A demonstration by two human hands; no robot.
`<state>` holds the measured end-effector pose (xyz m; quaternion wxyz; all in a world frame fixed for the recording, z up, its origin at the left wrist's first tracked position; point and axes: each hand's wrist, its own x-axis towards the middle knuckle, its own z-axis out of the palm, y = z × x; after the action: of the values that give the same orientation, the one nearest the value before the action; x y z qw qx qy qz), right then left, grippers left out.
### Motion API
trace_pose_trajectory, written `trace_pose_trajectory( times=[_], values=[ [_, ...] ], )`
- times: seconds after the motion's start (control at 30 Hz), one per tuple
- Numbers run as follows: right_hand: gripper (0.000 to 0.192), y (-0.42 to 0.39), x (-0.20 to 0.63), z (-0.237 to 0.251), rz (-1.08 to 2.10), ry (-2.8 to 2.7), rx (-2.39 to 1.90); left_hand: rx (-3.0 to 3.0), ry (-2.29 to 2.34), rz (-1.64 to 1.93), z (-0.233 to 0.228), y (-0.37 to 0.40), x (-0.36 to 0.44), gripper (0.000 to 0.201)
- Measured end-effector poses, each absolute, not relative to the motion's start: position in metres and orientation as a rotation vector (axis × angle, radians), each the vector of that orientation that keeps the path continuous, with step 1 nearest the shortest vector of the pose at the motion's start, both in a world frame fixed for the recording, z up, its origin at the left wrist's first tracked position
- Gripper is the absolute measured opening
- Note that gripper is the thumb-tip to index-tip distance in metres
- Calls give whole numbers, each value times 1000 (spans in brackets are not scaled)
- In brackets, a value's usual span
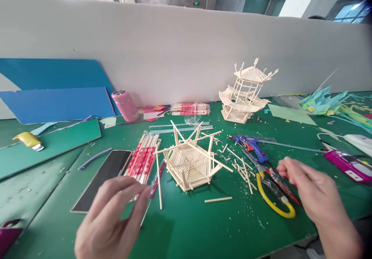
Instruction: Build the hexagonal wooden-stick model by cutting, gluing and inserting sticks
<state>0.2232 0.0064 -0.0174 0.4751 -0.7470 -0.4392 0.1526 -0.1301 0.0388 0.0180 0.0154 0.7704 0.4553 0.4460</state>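
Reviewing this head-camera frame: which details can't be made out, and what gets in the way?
- Left hand: motion-blurred, so whether its fingers pinch a stick cannot be told.
- Right hand: blurred; its fingers hide the upper handles of the yellow-handled cutters, so the grip is unclear.
- Magenta object: cut off by the left edge.
- Glue gun: its cord cannot be traced.
- Black panel: near corner covered by the left hand.

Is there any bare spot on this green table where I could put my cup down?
Yes: the near strip of table, between the left hand and right hand, below the stick frame. The green sheet at left is mostly bare. It's crowded around the glue gun, cutters and stick scraps.
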Motion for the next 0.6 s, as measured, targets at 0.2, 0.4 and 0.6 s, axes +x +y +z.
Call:
trace_pose_trajectory(
  times=[0.2, 0.4, 0.6],
  values=[
    [20, -18, 178, -49, 480, -1549, -1829, 2398, 1113, 979, -25, 12, -115, 13],
    [24, -6, 144, -55, 440, -2240, -1694, 2528, 1075, 710, -58, -10, -108, 19],
    [34, 3, 134, -64, 157, -2711, -1834, 2607, 1103, 693, -54, -6, -117, 21]
  ],
)
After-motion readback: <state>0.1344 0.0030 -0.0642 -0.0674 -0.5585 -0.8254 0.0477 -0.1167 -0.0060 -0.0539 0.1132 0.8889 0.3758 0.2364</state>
